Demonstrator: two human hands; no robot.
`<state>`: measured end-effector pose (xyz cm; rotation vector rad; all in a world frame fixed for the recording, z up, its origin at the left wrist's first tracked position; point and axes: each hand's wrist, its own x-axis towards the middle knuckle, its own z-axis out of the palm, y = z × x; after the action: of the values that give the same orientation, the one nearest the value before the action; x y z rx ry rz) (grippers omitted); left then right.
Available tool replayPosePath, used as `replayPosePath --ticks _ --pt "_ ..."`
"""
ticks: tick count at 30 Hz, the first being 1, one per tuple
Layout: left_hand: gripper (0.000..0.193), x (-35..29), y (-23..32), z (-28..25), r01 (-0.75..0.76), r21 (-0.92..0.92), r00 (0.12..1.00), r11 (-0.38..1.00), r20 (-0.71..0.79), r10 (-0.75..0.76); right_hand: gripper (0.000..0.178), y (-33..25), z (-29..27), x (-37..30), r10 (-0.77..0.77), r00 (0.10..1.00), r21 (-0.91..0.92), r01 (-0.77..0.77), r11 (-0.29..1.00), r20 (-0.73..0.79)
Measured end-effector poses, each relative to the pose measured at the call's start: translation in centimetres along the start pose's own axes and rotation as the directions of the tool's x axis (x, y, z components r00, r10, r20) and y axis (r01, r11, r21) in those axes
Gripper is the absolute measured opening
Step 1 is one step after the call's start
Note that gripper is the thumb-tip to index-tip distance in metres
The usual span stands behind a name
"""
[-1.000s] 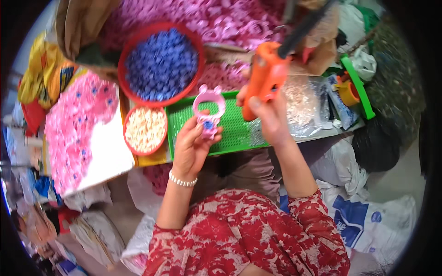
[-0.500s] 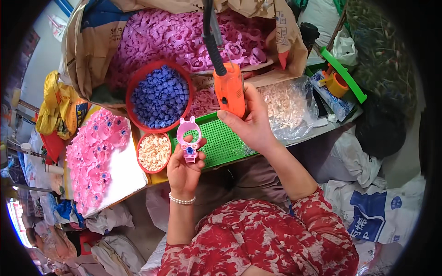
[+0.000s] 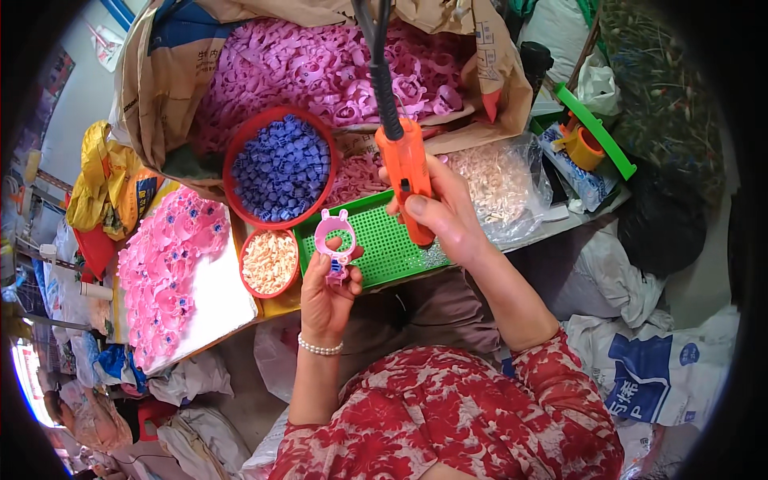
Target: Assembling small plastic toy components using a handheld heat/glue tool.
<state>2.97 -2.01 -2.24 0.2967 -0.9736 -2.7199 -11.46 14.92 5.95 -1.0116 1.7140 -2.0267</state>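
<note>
Between the fingers of my left hand (image 3: 326, 310) is a pink plastic ring-shaped part (image 3: 321, 234) with two small ears, its round opening facing up. A small blue piece (image 3: 337, 267) sits in its lower end. My right hand (image 3: 454, 214) is wrapped round an orange electric screwdriver (image 3: 402, 160) whose black cord (image 3: 382, 92) runs up out of view. The tool's lower end points down, to the right of the pink part and apart from it; its tip is hard to make out. Both hands are over the near side of a green perforated tray (image 3: 376, 228).
A red bowl (image 3: 227, 172) of blue pieces and a smaller red bowl (image 3: 243, 276) of cream pieces stand left of the tray. Pink parts (image 3: 164, 264) cover a white board (image 3: 220, 296). Behind is a large paper sack (image 3: 164, 104) of pink parts; a clear bag (image 3: 504, 188) lies right.
My right hand has brought the screwdriver down and nearer to me, and its grip has turned. My left hand with the pink part has shifted slightly right and down, the part tilting a little.
</note>
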Motion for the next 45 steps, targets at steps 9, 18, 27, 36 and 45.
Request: replayPosePath --ticks 9,18,27,36,45 --pt "0.031 -0.3 -0.2 0.3 0.020 0.002 0.999 1.000 -0.035 -0.020 0.056 -1.8 0.4 0.0 0.054 0.996 0.010 -0.053 0.999 -0.076" --pt "0.030 -0.9 -0.7 0.0 0.015 0.025 0.999 1.000 -0.042 -0.014 0.045 -1.1 -0.4 -0.4 0.144 0.987 -0.004 -0.145 0.989 -0.065" --pt "0.034 -0.9 -0.3 0.0 -0.026 0.025 0.998 0.999 -0.060 0.028 0.081 0.4 -0.4 -0.6 -0.015 1.000 0.192 0.012 0.981 0.016" --pt "0.040 -0.1 0.2 0.0 -0.031 0.020 0.998 0.999 -0.048 0.031 0.069 -0.2 -0.3 -0.6 0.008 1.000 -0.027 -0.008 1.000 -0.016" --pt "0.042 0.1 0.0 -0.5 -0.042 0.024 0.998 0.999 -0.047 0.043 0.072 0.7 -0.4 -0.5 0.005 0.999 0.020 -0.005 1.000 -0.034"
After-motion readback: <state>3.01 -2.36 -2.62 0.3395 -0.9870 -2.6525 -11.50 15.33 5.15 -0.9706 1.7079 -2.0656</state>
